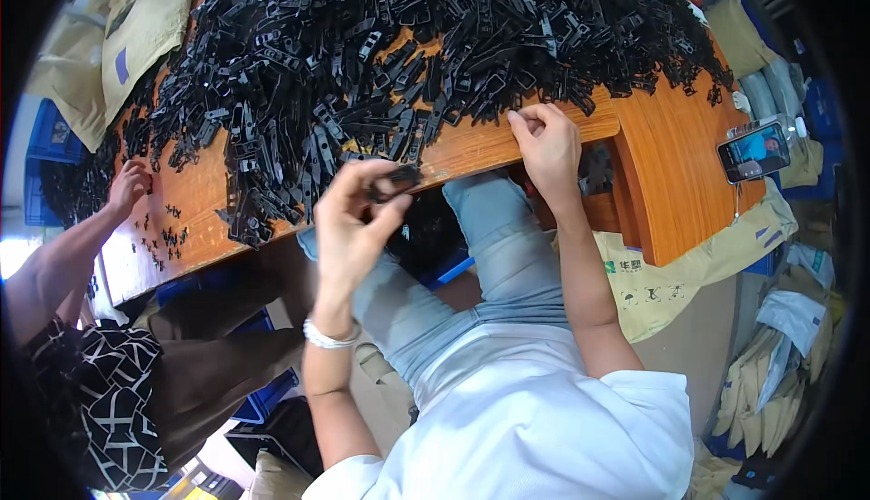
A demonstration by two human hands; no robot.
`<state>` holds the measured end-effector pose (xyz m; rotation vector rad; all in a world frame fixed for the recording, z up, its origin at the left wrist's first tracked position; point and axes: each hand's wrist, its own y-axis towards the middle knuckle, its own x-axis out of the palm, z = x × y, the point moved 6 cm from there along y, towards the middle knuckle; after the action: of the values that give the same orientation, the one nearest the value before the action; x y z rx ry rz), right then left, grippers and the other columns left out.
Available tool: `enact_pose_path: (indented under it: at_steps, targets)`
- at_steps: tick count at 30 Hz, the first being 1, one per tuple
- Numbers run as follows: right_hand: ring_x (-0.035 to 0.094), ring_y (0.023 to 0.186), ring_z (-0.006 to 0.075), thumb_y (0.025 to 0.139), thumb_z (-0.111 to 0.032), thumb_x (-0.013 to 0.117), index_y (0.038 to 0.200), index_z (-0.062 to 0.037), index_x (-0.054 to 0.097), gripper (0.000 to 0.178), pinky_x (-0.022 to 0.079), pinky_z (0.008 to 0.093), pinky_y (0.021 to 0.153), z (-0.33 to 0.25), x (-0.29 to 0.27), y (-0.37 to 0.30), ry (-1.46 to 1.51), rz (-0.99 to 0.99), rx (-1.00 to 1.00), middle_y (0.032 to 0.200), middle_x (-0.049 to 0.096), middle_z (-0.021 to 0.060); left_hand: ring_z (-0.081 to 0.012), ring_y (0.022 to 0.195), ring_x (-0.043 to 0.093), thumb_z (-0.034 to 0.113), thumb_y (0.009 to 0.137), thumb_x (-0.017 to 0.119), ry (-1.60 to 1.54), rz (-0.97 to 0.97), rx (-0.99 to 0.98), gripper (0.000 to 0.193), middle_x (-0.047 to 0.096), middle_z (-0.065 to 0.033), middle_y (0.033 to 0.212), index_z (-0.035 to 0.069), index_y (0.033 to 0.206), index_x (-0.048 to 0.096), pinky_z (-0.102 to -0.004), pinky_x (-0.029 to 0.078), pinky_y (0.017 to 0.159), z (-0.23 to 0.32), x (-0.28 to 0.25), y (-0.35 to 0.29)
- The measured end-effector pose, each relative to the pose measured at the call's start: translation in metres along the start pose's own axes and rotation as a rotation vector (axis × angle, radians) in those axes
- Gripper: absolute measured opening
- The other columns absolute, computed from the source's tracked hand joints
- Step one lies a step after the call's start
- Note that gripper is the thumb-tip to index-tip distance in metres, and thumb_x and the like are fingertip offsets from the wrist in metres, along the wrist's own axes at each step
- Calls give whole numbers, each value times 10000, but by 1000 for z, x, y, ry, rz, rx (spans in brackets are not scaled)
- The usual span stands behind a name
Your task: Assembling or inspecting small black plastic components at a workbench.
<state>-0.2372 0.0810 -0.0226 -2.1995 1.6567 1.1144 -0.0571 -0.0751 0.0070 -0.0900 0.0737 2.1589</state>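
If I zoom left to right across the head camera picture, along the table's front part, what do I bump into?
Blue bin → another person's hand → the person's left hand, holding a black piece → right hand → phone.

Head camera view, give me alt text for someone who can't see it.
A seated person's left hand holds a blurred black part at a wooden table heaped with black pieces; the right hand is at its near edge. At left, a co-worker's hand is near small scattered pieces.
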Motion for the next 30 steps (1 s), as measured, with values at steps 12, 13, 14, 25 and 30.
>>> enact_pose_path:
  at_steps: [12, 13, 14, 25, 30]
  targets:
    - [523, 786, 160, 699, 64, 575, 779, -62, 634, 160, 371, 221, 553, -60, -28, -46, 547, -397, -522, 1033, 557, 93, -94, 475, 458, 71, 768, 594, -712, -461, -275, 560, 562, -86, 734, -39, 1263, 358, -181, 344, 431, -35, 62, -17]
    - [523, 786, 160, 699, 64, 575, 779, -62, 634, 160, 371, 221, 553, -60, -28, -45, 551, -399, -519, 1033, 557, 93, -101, 479, 460, 94, 790, 566, -879, -546, -315, 636, 556, -105, 760, -36, 1331, 258, -188, 348, 428, -31, 68, -20]
    - [526, 801, 157, 684, 72, 571, 771, -71, 637, 180, 359, 217, 544, -62, -28, -45, 562, -416, -558, 1040, 556, 92, -118, 479, 459, 88, 811, 505, -976, -589, -353, 670, 552, -141, 832, -17, 1366, 144, -208, 349, 411, -30, 72, -23]
    - [543, 817, 159, 608, 99, 537, 771, -96, 639, 274, 320, 214, 478, -71, -26, -51, 438, -373, -734, 1062, 553, 85, -153, 418, 404, 172, 797, 457, -1158, -593, -420, 696, 502, -231, 793, -49, 1357, 108, -209, 326, 331, -33, 82, -29]
    - [544, 811, 168, 605, 75, 549, 779, -94, 634, 257, 324, 211, 491, -71, -31, -53, 423, -287, -713, 1055, 558, 83, -162, 475, 427, 150, 858, 407, -1239, -601, -457, 619, 521, -190, 860, 20, 1382, 104, -216, 321, 376, -34, 80, -31]
